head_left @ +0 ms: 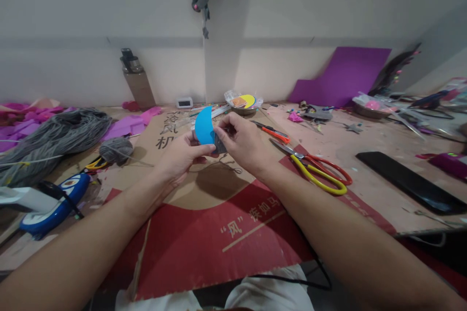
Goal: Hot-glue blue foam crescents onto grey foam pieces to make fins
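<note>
My left hand (pixel 182 153) is closed on a bright blue half-round piece (pixel 204 126), its thumb along the lower edge. It looks like thin sheet or card, held tilted above the cardboard. Pinched in my right hand (pixel 241 136) is a small dark grey piece (pixel 220 146), up against the right edge of the blue one. Whether the two are joined is hidden by my fingers. A thin grey strand of yarn (pixel 233 169) lies curled below them on the cardboard (pixel 219 189).
Scissors (pixel 310 165) with red and yellow handles and an orange utility knife (pixel 273 132) lie on the right, near a black slab (pixel 408 180). Grey yarn (pixel 73 131) and a blue-and-white tool (pixel 62 201) sit left. A bowl (pixel 243 106) stands behind.
</note>
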A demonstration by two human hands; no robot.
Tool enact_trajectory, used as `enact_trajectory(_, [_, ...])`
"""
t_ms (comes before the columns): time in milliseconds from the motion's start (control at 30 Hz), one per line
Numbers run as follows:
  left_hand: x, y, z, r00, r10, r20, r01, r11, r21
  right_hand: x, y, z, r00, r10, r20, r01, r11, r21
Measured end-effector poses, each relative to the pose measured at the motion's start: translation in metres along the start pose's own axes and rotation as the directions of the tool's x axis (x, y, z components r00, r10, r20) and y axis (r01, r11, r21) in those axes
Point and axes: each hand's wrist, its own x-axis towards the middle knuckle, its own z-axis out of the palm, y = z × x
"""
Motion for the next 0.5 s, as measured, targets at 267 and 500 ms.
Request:
enact_trajectory(267, [0.002, 0.001, -0.001, 0.999, 0.028, -0.027, -0.029, 0.999, -0.024, 0.009, 0.012, 0.004, 0.970, 0.217, 0.108, -0.242, 0.892, 0.383])
enact_trajectory(500, [0.002, 0.003, 0.001, 0.997, 0.045, 0.061, -0.038, 0.993, -0.109, 0.015, 0.018, -0.010, 0.739, 0.313, 0.597, -0.659, 0.520, 0.543])
